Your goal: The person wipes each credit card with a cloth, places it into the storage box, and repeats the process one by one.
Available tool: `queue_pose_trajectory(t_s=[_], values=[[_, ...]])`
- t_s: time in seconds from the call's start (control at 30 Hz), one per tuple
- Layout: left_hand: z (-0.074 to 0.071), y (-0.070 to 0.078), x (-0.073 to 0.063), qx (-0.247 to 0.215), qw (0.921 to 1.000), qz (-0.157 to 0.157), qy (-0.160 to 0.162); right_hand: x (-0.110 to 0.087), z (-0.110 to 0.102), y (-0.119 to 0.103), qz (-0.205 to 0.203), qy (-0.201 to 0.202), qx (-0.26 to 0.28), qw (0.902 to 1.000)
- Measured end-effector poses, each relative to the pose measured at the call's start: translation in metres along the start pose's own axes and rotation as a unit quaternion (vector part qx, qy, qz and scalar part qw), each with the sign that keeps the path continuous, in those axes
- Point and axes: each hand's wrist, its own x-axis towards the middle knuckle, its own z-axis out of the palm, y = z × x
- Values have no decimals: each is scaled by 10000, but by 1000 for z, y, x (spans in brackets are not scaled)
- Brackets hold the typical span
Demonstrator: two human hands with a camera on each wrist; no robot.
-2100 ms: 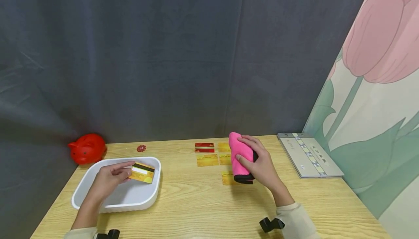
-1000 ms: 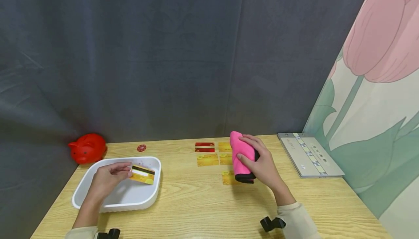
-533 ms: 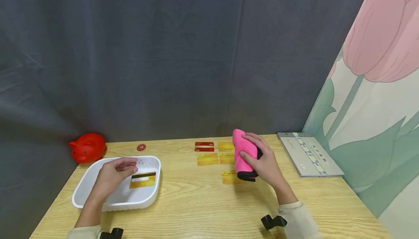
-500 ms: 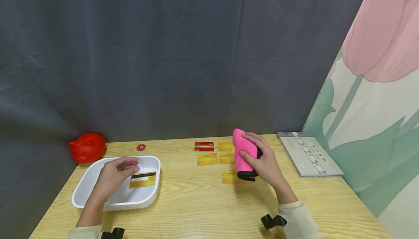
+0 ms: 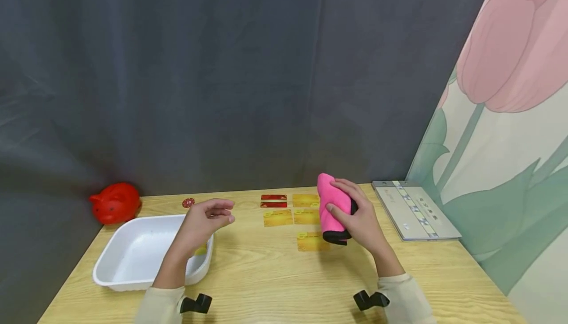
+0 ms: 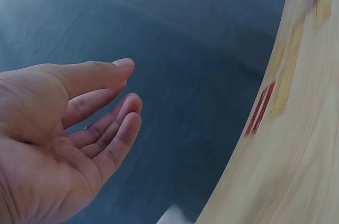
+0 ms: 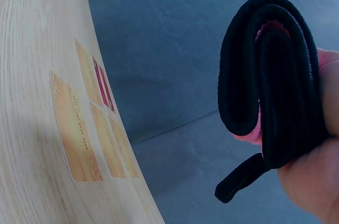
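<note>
My left hand point(image 5: 200, 223) hangs over the right side of the white tray point(image 5: 101, 265), fingers loosely bent and holding nothing. Behind the wrist, a corner of a yellow card point(image 5: 201, 250) shows inside the tray; the hand and arm hide the rest. My right hand point(image 5: 357, 215) grips a folded pink cloth point(image 5: 332, 208) with black edging, held above the table. The right wrist view shows the cloth's black folded edge point(image 7: 288, 97) and a small loop hanging from it. Left of the cloth lie a red card point(image 5: 273, 200) and several yellow cards point(image 5: 278, 217).
A red piggy bank point(image 5: 116, 202) stands behind the tray at the far left. A round red chip point(image 5: 188, 202) lies near the back edge. A grey album point(image 5: 417, 210) rests at the right, by the flower-printed wall. A dark curtain point(image 5: 248, 92) closes off the back.
The left hand has let go of the yellow card, leaving it in the tray, then moved right and up. The right hand with the cloth has drifted slightly right.
</note>
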Motion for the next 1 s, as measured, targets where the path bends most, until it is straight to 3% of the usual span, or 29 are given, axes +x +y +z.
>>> queue_pose_trajectory(t_s=[0.2,0.3,0.4,0.5,0.63,0.83,1.0], values=[[54,2,25,-110,9997,167,-145,1,-6,2,-93,102,-32,9999],[79,-6,39,-219,9989,215,-342,1,-7,3,-150,136,3,9998],[94,-19,48,-512,9969,162,-567,0,-5,5,-162,100,82,9998],[101,-34,54,-779,9945,23,-694,0,-4,6,-120,71,118,9998],[104,-52,58,-823,9946,-23,-634,0,-4,6,-54,65,68,9999],[108,-72,70,-387,9987,-4,-336,0,-7,4,28,54,63,10000],[107,-78,80,26,9998,145,-147,1,-7,5,43,71,81,9999]])
